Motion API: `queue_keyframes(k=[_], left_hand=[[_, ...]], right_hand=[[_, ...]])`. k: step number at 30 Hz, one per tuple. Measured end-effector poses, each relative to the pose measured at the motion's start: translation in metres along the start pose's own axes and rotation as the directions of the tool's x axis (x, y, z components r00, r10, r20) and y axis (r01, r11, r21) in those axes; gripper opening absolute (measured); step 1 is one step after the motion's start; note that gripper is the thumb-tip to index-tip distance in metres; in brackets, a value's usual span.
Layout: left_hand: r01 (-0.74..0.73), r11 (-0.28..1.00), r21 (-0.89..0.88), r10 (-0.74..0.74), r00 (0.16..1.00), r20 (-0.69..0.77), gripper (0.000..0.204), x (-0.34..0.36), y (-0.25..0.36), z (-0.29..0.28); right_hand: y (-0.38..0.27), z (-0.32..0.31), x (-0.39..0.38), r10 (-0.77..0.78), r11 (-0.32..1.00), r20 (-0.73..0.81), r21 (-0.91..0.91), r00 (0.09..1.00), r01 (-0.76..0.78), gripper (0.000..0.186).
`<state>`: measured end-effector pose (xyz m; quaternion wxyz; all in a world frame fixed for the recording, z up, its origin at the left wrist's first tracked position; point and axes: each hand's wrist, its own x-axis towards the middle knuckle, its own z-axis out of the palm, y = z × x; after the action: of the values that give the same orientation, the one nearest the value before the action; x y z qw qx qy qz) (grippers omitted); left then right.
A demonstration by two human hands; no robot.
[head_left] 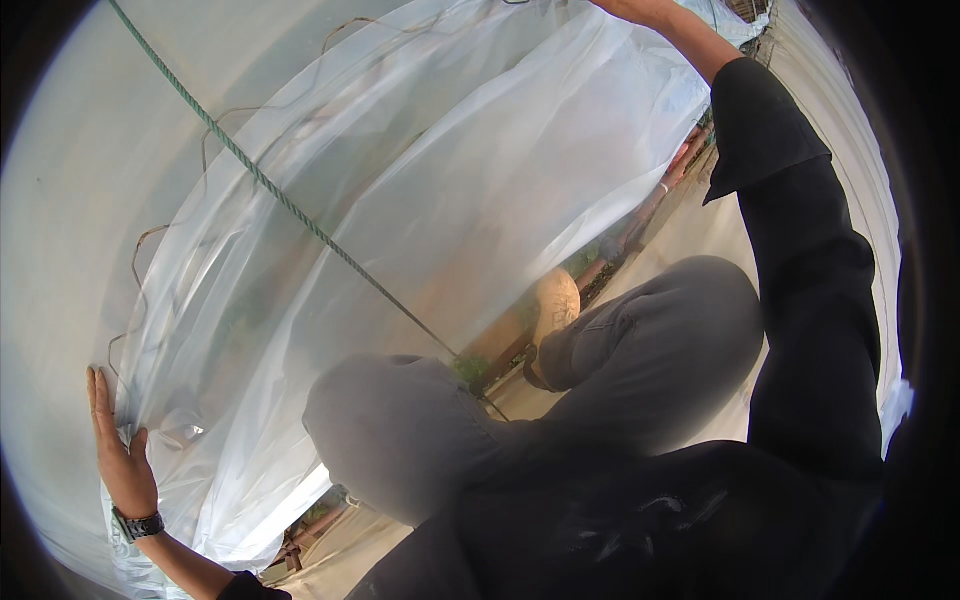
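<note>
A large clear plastic sheet [480,180] spreads in folds from the lower left up to the top right. My left hand [125,462], with a dark watch on its wrist, lies against the sheet's left edge, fingers stretched and thumb apart. A thin, wavy brown wire [138,265] runs along that edge, close to my fingertips. At the top right my right arm reaches to the sheet's far end. Only the wrist and back of my right hand [632,8] show; its fingers are cut off by the picture's upper edge.
A taut green rope [270,185] crosses in front of the sheet from the upper left toward my knees. My bent legs [640,350] and a tan shoe [556,305] are below it. Beige cloth [700,220] and a reddish-brown bar [650,205] lie along the sheet's lower edge.
</note>
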<state>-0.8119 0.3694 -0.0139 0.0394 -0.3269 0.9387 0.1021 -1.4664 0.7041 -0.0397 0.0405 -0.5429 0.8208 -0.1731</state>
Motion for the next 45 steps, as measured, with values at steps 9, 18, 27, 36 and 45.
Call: queue_keyframes(k=[9, 18, 27, 36, 45], left_hand=[[-0.018, 1.000, -0.021, 0.018, 1.000, -0.014, 0.092, -0.002, -0.006, 0.002], [0.020, 1.000, -0.003, -0.020, 1.000, -0.009, 0.093, 0.000, 0.004, -0.003], [0.135, 0.990, -0.039, -0.133, 0.990, 0.045, 0.096, 0.001, 0.008, -0.003], [0.124, 0.987, 0.100, -0.118, 0.991, -0.067, 0.097, 0.001, 0.011, 0.005], [0.352, 0.934, 0.056, -0.355, 0.932, 0.069, 0.101, 0.016, 0.038, -0.010]], right_hand=[[-0.015, -0.001, -0.009, 0.063, 0.996, 0.038, -0.060, 0.997, -0.060, 0.012], [-0.010, 0.000, -0.006, 0.018, 0.995, 0.021, -0.096, 1.000, -0.016, 0.010], [-0.002, 0.008, 0.005, -0.125, 0.978, -0.038, -0.174, 0.991, 0.117, 0.009], [0.030, 0.022, 0.014, -0.240, 0.951, -0.167, -0.237, 0.956, 0.197, 0.007], [0.041, 0.024, 0.021, -0.375, 0.924, -0.324, -0.200, 0.869, 0.325, 0.009]])
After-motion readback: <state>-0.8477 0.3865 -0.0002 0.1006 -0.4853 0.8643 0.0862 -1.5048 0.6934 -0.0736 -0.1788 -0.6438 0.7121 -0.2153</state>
